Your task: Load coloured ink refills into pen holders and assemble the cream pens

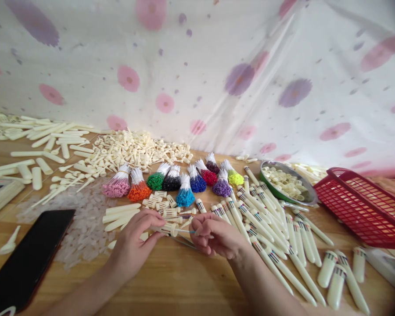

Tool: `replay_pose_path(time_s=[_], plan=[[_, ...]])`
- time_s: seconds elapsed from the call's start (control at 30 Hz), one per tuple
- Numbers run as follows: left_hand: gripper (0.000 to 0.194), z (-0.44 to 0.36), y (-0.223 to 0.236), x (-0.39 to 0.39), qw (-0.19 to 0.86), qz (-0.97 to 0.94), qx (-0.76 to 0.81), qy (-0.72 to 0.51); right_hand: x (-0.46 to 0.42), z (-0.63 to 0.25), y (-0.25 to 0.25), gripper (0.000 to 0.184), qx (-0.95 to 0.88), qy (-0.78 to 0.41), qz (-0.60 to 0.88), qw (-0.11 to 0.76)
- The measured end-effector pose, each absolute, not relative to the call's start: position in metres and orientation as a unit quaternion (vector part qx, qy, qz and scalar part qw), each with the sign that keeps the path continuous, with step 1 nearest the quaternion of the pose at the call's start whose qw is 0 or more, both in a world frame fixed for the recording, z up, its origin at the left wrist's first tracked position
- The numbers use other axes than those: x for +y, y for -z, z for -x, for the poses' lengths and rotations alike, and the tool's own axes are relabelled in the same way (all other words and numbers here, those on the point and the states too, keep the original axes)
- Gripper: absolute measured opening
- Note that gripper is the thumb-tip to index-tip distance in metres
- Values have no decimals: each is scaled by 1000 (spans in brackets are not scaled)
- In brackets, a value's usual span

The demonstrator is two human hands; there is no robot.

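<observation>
thin refill [185, 231] points sideways at cream slotted piece [171, 229]

The table [174, 289] (wooden, light brown) bore pens [266, 215], bundled refills [184, 191], cream parts [134, 149], clear bits [85, 235], a phone [31, 259], a bowl [314, 196] and a basket [365, 206].

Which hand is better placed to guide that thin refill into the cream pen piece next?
Likely the right hand: it holds the thin refill near its blue end, while the left hand grasps the cream pen piece.
</observation>
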State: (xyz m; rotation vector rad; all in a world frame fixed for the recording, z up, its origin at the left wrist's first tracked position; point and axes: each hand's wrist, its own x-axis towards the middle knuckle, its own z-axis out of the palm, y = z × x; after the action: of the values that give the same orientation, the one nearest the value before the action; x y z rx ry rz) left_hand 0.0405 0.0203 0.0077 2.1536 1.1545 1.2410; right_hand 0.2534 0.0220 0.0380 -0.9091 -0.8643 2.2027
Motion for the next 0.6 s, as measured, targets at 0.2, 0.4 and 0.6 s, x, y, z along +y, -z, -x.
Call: replay_pose_path(time_s=[0.2, 0.4, 0.6], plan=[[15, -40, -10, 20, 198, -772, 407, -448, 22, -255, -39, 18, -316, -838, 323, 307], [18, -41, -7, 21, 196, -780, 400, -439, 21, -251, -36, 16, -298, -851, 314, 296], [18, -41, -8, 21, 182, -782, 389, -452, 23, -249, -35, 15, -281, -869, 304, 271]])
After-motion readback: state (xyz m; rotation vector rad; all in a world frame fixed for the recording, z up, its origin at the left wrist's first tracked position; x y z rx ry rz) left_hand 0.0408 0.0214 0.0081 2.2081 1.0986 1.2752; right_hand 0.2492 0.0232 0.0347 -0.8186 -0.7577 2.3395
